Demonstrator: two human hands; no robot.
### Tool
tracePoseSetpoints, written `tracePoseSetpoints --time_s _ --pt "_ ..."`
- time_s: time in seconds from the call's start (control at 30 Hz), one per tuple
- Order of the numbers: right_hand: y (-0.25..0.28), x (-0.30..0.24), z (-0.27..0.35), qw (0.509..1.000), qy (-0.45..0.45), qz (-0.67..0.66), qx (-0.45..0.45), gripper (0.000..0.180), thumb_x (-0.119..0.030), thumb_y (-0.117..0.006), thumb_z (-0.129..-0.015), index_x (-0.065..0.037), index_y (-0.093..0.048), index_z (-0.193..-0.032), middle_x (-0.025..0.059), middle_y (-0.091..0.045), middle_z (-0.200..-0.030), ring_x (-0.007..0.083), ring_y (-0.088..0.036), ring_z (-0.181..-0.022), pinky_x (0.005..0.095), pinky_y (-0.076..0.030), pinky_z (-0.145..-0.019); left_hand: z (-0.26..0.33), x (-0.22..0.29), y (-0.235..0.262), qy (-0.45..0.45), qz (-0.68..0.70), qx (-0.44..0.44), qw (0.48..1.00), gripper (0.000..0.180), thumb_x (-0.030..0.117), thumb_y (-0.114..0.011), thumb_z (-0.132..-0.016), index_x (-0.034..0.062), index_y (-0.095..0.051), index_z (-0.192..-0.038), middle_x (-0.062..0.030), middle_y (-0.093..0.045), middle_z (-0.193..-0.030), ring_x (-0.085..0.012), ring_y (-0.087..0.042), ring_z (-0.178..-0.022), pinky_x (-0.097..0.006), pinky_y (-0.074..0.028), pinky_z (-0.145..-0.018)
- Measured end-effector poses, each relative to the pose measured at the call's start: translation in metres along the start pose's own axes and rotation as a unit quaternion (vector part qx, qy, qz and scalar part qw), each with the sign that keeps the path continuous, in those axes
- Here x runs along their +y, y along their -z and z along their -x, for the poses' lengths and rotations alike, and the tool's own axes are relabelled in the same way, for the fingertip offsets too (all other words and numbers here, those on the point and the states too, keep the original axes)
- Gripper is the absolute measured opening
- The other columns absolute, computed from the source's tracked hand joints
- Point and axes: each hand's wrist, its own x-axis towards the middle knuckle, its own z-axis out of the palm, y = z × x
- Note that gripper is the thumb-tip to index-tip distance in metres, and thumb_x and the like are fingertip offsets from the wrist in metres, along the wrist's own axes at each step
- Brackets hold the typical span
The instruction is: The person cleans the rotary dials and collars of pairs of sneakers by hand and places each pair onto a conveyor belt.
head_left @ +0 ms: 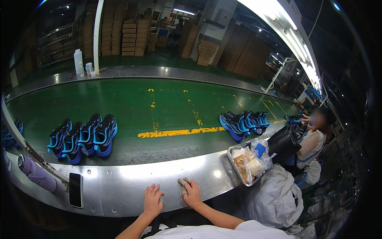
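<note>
Down at the lower middle, a small grey cloth (183, 185) lies on the polished metal bench (127, 187), pinned under the right hand (192, 194), whose fingers curl over it and grip it. It looks soft and rolled, with 2 stubby ends poking out past the fingertips. Just beside it the left hand (152, 199) rests on the same metal with its fingers spread; a little grey shows at its thumb side, and I cannot tell whether it holds anything there.

Further left on the bench lies a flat black phone (75, 189), screen dark, and beyond it a lilac cylindrical bottle (36, 172) lies on its side near the curved rim. To the right, a rectangular metal tray (235, 167) sits at the bench edge, holding clear plastic bags of bread-like food (248, 165) and a blue-marked packet.

Behind the bench runs a broad green conveyor belt (131, 103), matte and scuffed, with a worn yellow line (181, 132) across it. 4 blue and black sports shoes (83, 137) stand in a row on its left part, and a tighter cluster of the same shoes (243, 122) stands on its right, near a seated person (314, 139). The middle of the belt between the 2 groups is bare. White plastic bottles (79, 61) stand on the far metal edge, and stacked brown cartons (131, 38) rise behind. A white fabric sack (274, 197) bulges below the tray.
</note>
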Motion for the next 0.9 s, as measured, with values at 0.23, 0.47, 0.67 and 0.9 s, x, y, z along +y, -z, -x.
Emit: tracePoseSetpoints --time_s 0.23,0.47,0.67,0.9 --pt "0.001 -0.001 -0.001 1.0 0.01 0.004 0.007 0.048 -0.007 -0.059 -0.076 -0.013 -0.063 -0.123 0.0116 -0.056 -0.121 0.0327 -0.052 -0.108 0.0447 -0.04 -0.093 -0.073 0.062 0.078 0.186 0.465 -0.083 0.862 0.022 0.013 -0.053 -0.095 0.0022 -0.069 -0.106 -0.0138 -0.068 -0.111 -0.0257 -0.063 -0.108 -0.036 -0.044 -0.1" --pt "0.006 0.008 0.0 1.0 0.012 -0.014 0.014 0.049 -0.007 -0.059 -0.074 -0.013 -0.064 -0.122 0.0112 -0.057 -0.12 0.0331 -0.053 -0.107 0.0444 -0.041 -0.091 -0.119 0.197 0.219 -0.251 0.591 -0.036 0.766 0.056 0.048 -0.044 -0.1 -0.0019 -0.061 -0.12 -0.0245 -0.048 -0.136 -0.0377 -0.047 -0.129 -0.051 -0.039 -0.104" --pt "-0.001 0.022 0.002 1.0 0.011 0.005 0.027 0.044 -0.006 -0.059 -0.072 -0.008 -0.064 -0.115 0.0133 -0.057 -0.119 0.0352 -0.053 -0.105 0.0454 -0.042 -0.089 -0.115 0.234 0.23 -0.356 0.593 -0.051 0.721 0.054 0.047 -0.045 -0.1 -0.0014 -0.061 -0.119 -0.0237 -0.049 -0.134 -0.0369 -0.047 -0.128 -0.05 -0.039 -0.103" --pt "0.008 0.015 -0.001 1.0 0.011 0.008 0.023 0.034 -0.006 -0.06 -0.082 -0.009 -0.067 -0.115 0.014 -0.058 -0.119 0.0348 -0.055 -0.105 0.0445 -0.043 -0.092 -0.11 0.24 0.235 -0.363 0.573 -0.039 0.734 0.052 0.045 -0.046 -0.1 -0.0009 -0.061 -0.118 -0.0228 -0.05 -0.132 -0.0359 -0.048 -0.126 -0.049 -0.04 -0.102"
